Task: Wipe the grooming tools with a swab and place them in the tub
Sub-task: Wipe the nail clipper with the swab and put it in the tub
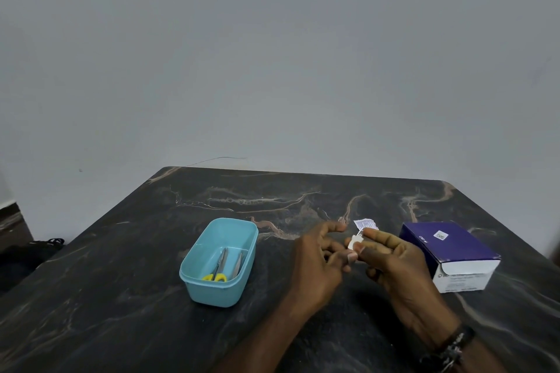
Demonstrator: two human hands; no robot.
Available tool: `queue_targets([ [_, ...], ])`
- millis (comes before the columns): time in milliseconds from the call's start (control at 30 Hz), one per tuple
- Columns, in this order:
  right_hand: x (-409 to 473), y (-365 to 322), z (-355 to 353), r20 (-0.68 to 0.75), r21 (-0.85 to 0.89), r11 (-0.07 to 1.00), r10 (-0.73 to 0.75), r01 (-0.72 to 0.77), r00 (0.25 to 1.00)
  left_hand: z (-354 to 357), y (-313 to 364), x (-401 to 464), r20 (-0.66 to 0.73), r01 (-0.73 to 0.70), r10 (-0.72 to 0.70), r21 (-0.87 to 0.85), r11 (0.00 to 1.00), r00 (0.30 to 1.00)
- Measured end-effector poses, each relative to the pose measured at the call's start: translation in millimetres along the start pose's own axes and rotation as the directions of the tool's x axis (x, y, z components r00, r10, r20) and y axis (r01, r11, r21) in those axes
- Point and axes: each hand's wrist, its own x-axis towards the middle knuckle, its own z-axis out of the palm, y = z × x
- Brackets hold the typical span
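Head view: small white swab pad [354, 242] and thin metal tool [360, 232] pinched in right hand [394, 260]; left hand [318, 260] loosely curled alongside, grip not discernible. Risk judged: tiny tool dropped onto dark marble-patterned table [121, 297] if pinch slackens. Counted: one turquoise plastic tub [197, 285], two tools inside — yellow-handled scissors [218, 269], steel tweezers [238, 265]; one purple-white cardboard box [448, 248]; one torn wrapper [366, 224].
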Motion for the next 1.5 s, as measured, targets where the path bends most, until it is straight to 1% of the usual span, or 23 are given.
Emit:
queue_targets([
  [167, 6.1, 0.4, -6.0, -0.094, 0.078, 0.996, -0.026, 0.033, 0.995, 3.8, 4.0, -2.8, 0.058, 0.007, -0.006, -0.017, 1.000, 0.998],
  [233, 7.4, 0.4, -7.4, -0.108, 0.093, 0.995, -0.028, 0.038, 0.994, 5.0, 3.9, -3.7, 0.064, 0.008, -0.007, -0.015, 1.000, 0.998],
  [300, 6.8, 1.6, -6.4, -0.093, 0.085, 0.996, -0.015, 0.023, 0.996, 4.9, 3.2, -3.9, 0.055, 0.004, -0.003, -0.005, 1.000, 0.998],
  [433, 4.2, 4.9, -0.8, -0.024, 0.018, 1.000, 0.016, -0.015, 1.000, 1.5, 3.3, -3.0, -0.007, 0.018, -0.018, 0.008, 1.000, 1.000],
  [533, 3.9, 4.2, -0.9, -0.021, 0.016, 1.000, 0.019, -0.018, 1.000, 1.4, 4.5, -2.5, -0.018, 0.018, -0.018, 0.023, 1.000, 1.000],
  [767, 9.4, 1.7, -8.1, -0.146, 0.092, 0.995, -0.022, 0.036, 0.989, 6.4, 4.5, -4.9, 0.061, 0.005, -0.006, 0.013, 1.000, 0.998],
  [867, 8.0, 2.6, -7.0, -0.122, 0.098, 0.995, -0.008, 0.020, 0.992, 6.6, 3.3, -5.2, 0.047, -0.006, 0.005, 0.022, 1.000, 0.999],
  [1000, 4.4, 4.8, -0.3, -0.024, 0.046, 0.998, 0.040, -0.039, 0.999, 1.4, 3.6, -2.6, -0.014, -0.002, 0.002, 0.004, 1.000, 1.000],
  [1067, 4.0, 4.5, 0.1, -0.004, 0.049, 0.998, 0.046, -0.045, 0.999, 0.7, 3.7, -1.6, -0.018, 0.012, -0.012, -0.011, 1.000, 1.000],
  [1167, 5.2, 3.6, -2.2, -0.038, 0.058, 0.998, 0.011, -0.009, 0.999, 2.4, 3.8, -1.1, 0.000, 0.012, -0.012, -0.015, 1.000, 1.000],
  [1333, 8.7, 0.8, -9.1, -0.127, 0.128, 0.991, -0.023, 0.039, 0.992, 6.3, 6.3, -3.6, 0.053, 0.009, -0.008, -0.013, 1.000, 0.999],
  [1400, 7.7, 0.6, -8.5, -0.118, 0.128, 0.991, -0.022, 0.037, 0.993, 6.8, 6.1, -4.6, 0.048, 0.004, -0.004, -0.009, 1.000, 0.999],
  [1500, 5.0, 3.1, -3.9, -0.062, 0.086, 0.996, -0.003, 0.008, 0.998, 4.2, 4.0, -3.7, 0.015, -0.008, 0.008, -0.004, 1.000, 1.000],
])
